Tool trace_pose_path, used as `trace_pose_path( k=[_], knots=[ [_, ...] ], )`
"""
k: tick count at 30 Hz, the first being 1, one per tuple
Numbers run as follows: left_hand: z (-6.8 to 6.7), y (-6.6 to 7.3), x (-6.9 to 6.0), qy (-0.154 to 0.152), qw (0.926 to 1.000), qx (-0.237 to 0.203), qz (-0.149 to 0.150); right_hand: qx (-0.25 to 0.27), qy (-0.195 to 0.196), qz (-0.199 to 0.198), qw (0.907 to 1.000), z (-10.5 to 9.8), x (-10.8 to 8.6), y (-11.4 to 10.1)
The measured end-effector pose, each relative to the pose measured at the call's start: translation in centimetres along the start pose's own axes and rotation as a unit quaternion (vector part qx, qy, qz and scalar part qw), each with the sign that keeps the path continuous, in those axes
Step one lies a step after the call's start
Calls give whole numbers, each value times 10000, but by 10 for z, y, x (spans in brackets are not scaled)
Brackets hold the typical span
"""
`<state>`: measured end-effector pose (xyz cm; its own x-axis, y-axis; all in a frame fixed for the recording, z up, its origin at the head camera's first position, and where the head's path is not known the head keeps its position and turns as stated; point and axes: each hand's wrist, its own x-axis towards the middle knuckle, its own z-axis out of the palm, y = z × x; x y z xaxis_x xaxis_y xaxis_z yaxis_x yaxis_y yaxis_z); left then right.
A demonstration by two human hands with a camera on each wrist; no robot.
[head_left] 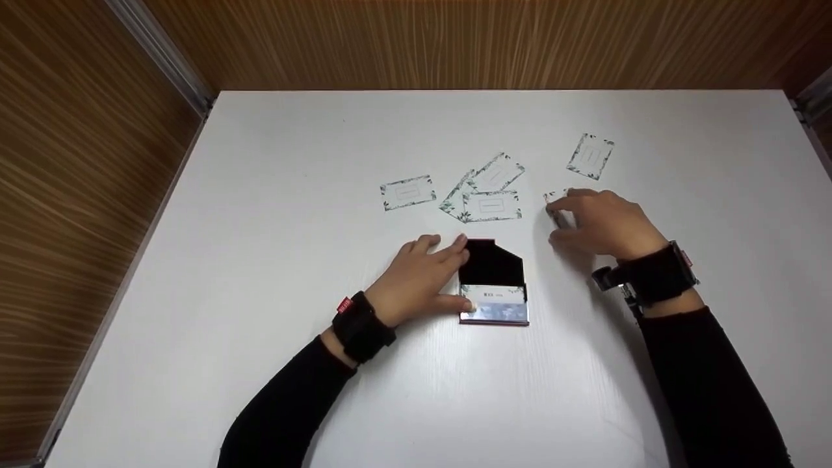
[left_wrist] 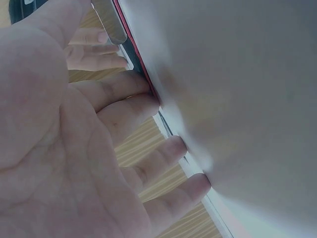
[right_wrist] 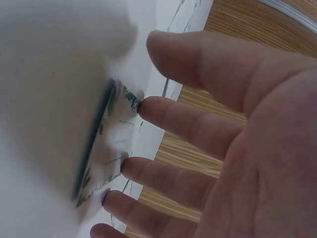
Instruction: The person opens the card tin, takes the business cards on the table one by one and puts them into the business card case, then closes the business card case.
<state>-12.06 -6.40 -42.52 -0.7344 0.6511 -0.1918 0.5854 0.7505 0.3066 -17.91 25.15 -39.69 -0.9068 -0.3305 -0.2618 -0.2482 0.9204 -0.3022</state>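
Observation:
A business card case [head_left: 491,266] with a black inside and thin red edge lies unfolded on the white table. In its lower part sits a card [head_left: 497,311] with a blue-grey picture. My left hand [head_left: 413,279] rests at the case's left side, thumb on the lower part's left edge and index fingertip at the lid; its other fingertips touch the table. My right hand [head_left: 608,221] reaches over a leaf-bordered card [right_wrist: 116,131] on the table. Its fingertips touch that card's edge, while the thumb stays apart in the right wrist view. In the head view the hand mostly hides this card.
Beyond the case, several leaf-bordered cards lie on the table [head_left: 292,260]: a single card [head_left: 407,193] at left, an overlapping group with a front card [head_left: 492,207], and another card [head_left: 591,156] at far right. Wood-grain panels [head_left: 455,45] stand behind and at left.

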Motion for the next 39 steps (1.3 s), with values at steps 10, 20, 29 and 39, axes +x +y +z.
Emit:
trace_pose_path(
  k=[10,20,29,39],
  knots=[
    [1,-1,0,-12,9999,-124,-26,-52,142,-160,9998,1,0,0],
    [1,0,0,26,9999,-133,-34,114,435,373,9983,-1,-2,4],
    [0,0,0,22,9999,-116,-40,88,321,311,9990,3,0,4],
    [1,-1,-1,55,9999,-100,3,210,377,427,9982,3,-1,5]
  ],
)
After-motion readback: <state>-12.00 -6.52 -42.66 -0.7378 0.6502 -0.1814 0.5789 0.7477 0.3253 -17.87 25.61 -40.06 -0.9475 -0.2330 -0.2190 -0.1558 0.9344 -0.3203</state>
